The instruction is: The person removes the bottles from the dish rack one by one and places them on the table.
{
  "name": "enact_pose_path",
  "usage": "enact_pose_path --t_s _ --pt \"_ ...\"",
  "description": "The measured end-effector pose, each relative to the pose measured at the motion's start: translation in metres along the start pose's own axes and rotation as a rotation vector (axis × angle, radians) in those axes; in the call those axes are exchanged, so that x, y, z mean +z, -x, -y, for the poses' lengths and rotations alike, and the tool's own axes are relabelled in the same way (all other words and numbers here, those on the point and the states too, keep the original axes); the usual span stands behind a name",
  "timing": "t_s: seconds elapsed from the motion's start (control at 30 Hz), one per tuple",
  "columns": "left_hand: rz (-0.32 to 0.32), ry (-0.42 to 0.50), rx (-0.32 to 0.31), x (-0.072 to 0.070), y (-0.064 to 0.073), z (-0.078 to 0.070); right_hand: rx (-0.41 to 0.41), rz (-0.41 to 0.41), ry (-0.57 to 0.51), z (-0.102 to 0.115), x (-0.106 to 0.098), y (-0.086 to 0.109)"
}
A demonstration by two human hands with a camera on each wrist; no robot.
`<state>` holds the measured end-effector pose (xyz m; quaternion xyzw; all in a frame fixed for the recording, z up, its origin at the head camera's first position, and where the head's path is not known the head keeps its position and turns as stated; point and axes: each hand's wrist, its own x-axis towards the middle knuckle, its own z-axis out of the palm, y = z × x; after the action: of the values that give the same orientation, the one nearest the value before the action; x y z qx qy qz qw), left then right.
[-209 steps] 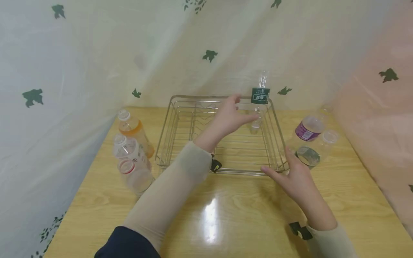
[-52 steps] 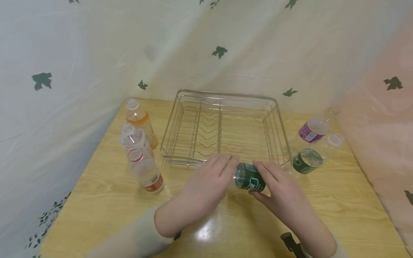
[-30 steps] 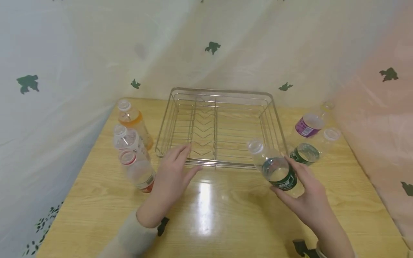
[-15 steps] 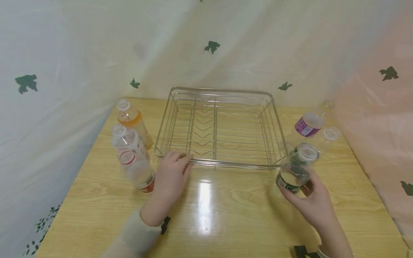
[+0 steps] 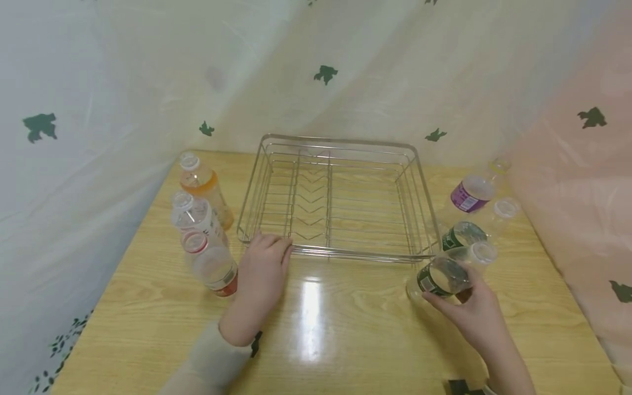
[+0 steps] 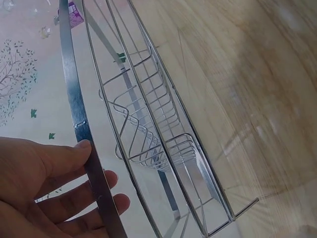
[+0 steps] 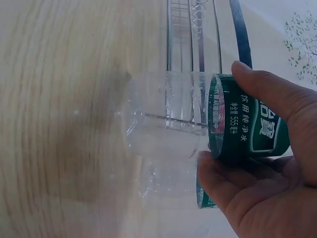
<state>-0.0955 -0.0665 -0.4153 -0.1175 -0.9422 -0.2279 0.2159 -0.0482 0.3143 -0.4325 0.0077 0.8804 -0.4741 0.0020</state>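
Observation:
A clear plastic water bottle [image 5: 441,276] with a green label stands near the rack's front right corner, its cap leaning away to the right. My right hand [image 5: 476,307] holds it round the label, thumb on the near side; in the right wrist view the bottle's base [image 7: 136,116] appears at or just above the tabletop. My left hand [image 5: 261,271] grips the front rim of the metal wire dish rack [image 5: 365,253]. In the left wrist view the thumb lies on the flat rim [image 6: 74,89] and the fingers reach behind it.
Behind the held bottle stand another green-labelled bottle [image 5: 463,236] and a purple-labelled bottle [image 5: 469,197]. Left of the rack are an orange-banded bottle [image 5: 204,189], a clear bottle [image 5: 192,211] and a red-capped bottle [image 5: 209,260]. A patterned curtain [image 5: 276,71] hangs behind the table.
The green-labelled bottle went from inside the rack into both hands, then rightward in my right hand, turning more upright. My left hand let go of it and took hold of the rack's front rim.

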Motion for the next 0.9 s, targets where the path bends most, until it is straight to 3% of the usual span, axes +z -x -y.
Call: enact_pose_path --t_s 0.13,0.3,0.47,0.6,0.77,0.9 --pt "-0.018 -0.003 -0.007 0.001 0.002 -0.003 0.015 -0.043 0.02 0.0 -0.002 0.002" --pt "-0.042 0.021 -0.01 0.003 0.001 -0.007 0.025 -0.17 0.012 0.007 -0.007 0.008" --pt "-0.046 0.022 -0.017 0.006 0.002 -0.012 0.093 -0.289 -0.096 0.022 -0.014 0.011" --pt "-0.025 0.027 -0.028 0.007 0.003 -0.015 0.098 -0.386 -0.248 0.033 -0.018 0.013" --pt "0.016 0.036 -0.046 0.005 0.003 -0.018 -0.052 -0.435 -0.431 0.047 -0.026 0.017" --pt "0.047 0.028 -0.057 0.005 0.002 -0.018 -0.118 -0.419 -0.461 0.058 -0.033 0.017"
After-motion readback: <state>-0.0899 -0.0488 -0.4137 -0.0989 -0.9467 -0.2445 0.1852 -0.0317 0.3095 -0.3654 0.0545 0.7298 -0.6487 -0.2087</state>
